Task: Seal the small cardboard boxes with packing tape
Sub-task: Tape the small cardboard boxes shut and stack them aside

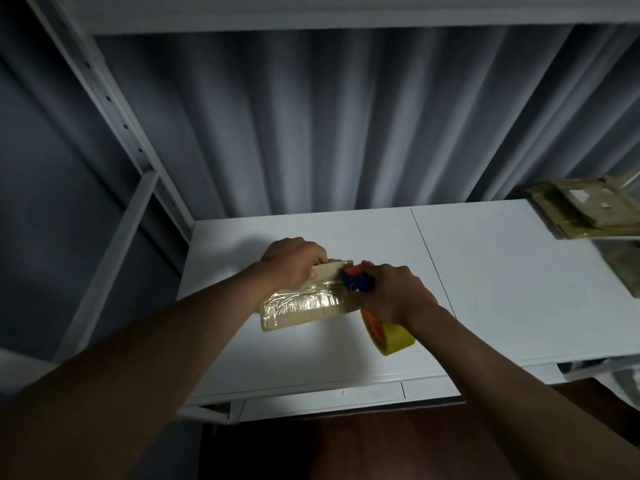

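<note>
A small flat cardboard box, shiny with clear tape over its top and near side, lies on the white table. My left hand grips the box's far left end, fingers curled over it. My right hand grips an orange and blue tape dispenser whose head touches the box's far right corner. The dispenser's yellow tape roll sticks out below my right hand, toward me.
A stack of flattened and taped cardboard boxes sits at the table's far right edge. A grey curtain hangs behind the table. A white metal shelf post slants down at the left. Brown floor shows below the table's front edge.
</note>
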